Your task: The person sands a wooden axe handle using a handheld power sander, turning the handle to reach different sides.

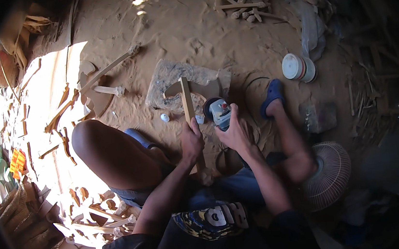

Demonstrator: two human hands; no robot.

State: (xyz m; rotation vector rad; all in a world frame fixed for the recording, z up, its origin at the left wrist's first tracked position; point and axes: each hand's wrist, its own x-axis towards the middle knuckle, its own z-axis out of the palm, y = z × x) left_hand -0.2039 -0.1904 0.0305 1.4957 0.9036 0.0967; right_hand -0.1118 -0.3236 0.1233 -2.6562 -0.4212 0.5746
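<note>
My left hand [192, 141] is closed around the handle of a wooden axe-shaped piece [186, 99]. Its broad head rests over a rough, dusty block [159, 77] on the ground in front of me, and the handle's lower end runs back between my legs. In my right hand [237, 134] is an angle grinder [219, 111], grey with a red button and a dark round disc. The disc is close to the right side of the axe head; whether they touch I cannot tell. A small white round object [165, 118] lies near the block.
More axe-shaped wooden pieces [106, 73] lie to the left, with a heap [240, 6] at the far side and another pile [95, 218] near left. On the right are a white tub [293, 67] and a round caged fan [330, 174] by my leg. Fine dust covers the ground.
</note>
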